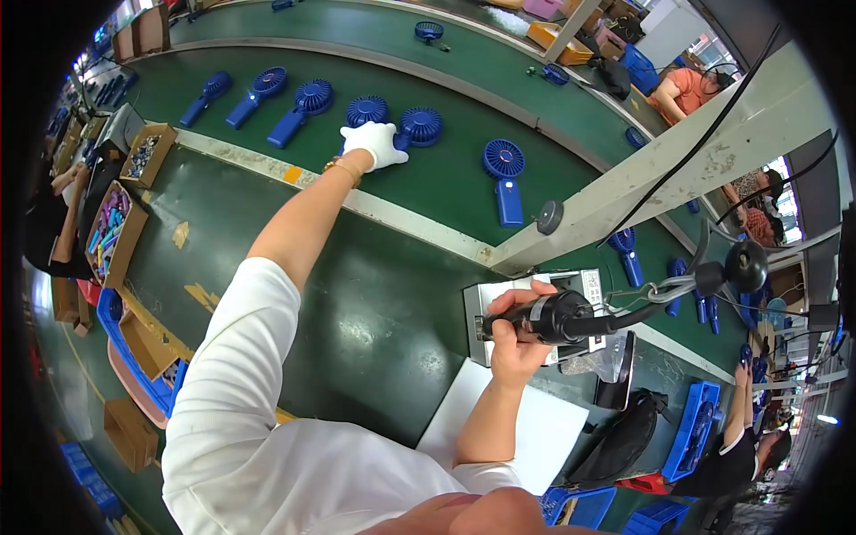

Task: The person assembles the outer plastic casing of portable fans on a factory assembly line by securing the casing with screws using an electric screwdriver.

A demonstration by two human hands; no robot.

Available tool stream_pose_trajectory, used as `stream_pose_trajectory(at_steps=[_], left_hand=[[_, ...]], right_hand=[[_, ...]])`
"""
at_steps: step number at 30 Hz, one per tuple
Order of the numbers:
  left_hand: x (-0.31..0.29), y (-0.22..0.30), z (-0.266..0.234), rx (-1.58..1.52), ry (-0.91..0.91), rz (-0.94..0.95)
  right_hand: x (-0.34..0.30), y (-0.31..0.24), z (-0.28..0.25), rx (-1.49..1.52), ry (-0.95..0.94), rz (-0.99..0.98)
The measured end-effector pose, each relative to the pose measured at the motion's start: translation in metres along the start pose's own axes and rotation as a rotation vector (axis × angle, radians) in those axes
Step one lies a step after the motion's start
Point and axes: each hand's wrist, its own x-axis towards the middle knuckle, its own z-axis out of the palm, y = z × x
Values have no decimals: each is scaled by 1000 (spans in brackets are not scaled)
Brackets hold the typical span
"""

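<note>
Green belts (450,174) ran past one dark green table (357,339), and six blue fans (505,159) lay on the near belt, left of one pale post (678,169). The white-gloved left hand (373,144) was over two of them, its fingers a bit spread; I could not tell if they gripped. The bare right hand (510,355) had its fingers curled around one black tool (557,318) by one metal box (478,303).

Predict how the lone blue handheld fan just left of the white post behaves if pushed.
The blue handheld fan is probably stiff: its round head and straight handle look like hard plastic. It likely swivels rather than rolls, since the handle lies on the green belt. The thin-ribbed grille might crack if pressed hard.
</note>
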Motion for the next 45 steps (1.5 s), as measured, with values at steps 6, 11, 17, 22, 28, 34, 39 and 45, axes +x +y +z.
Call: stream_pose_trajectory(at_steps=[6,11,17,22,28,34,39,45], left_hand=[[-52,-11,-2,12,90,159],[-154,-22,14,-81,320,214],[-229,25,29,-917,-88,135],[-260,69,69,-2014,-696,-199],[-266,82,75,-2051,-749,-320],[-267,85,72,-2028,-713,-339],[-266,83,74,-2023,-730,-333],[-266,81,72,-2079,-710,-319]], right_hand=[[4,4,0,140,7,-19],[-1,4,-1,49,49,-20],[-5,12,0,-74,108,-127],[-2,9,7,55,94,-3],[0,17,11,240,62,93],[-3,21,13,253,68,122],[-4,23,18,241,51,140],[-17,42,19,271,-128,174]])
